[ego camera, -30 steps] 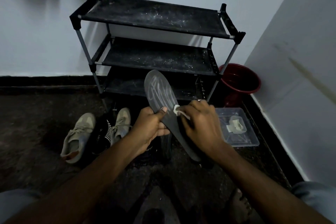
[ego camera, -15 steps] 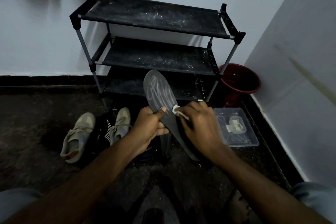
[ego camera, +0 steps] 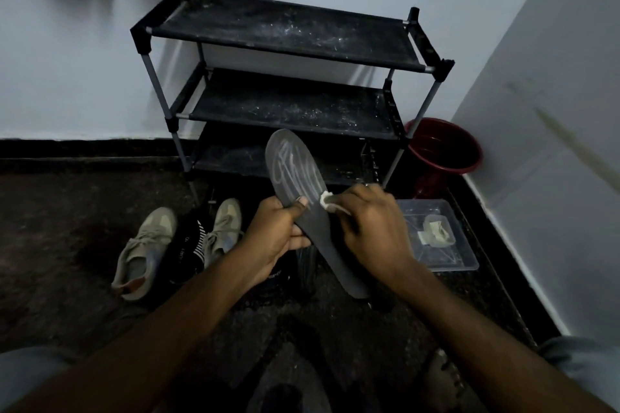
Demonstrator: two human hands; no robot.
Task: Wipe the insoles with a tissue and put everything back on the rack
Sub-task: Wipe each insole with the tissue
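Left hand (ego camera: 275, 235) grips insole (ego camera: 298, 178) mid-length, thumb on top; toe above the grip, heel below. Right hand (ego camera: 372, 228) pinches tissue (ego camera: 327, 203) against it, just right of the thumb.

Risk, my judgement: the small wad shreds, or the insole flexes away under pressure.

Dark rough floor (ego camera: 67, 245); dusty rack (ego camera: 285, 33) beyond the grip, in the wall corner.

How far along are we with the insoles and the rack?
Done: the insole shows wipe streaks on its forepart, and nothing more can be confirmed. In hand: the left hand grips it while the right hand presses the tissue to its middle. Left: the shoes lie on the floor, not on the rack.
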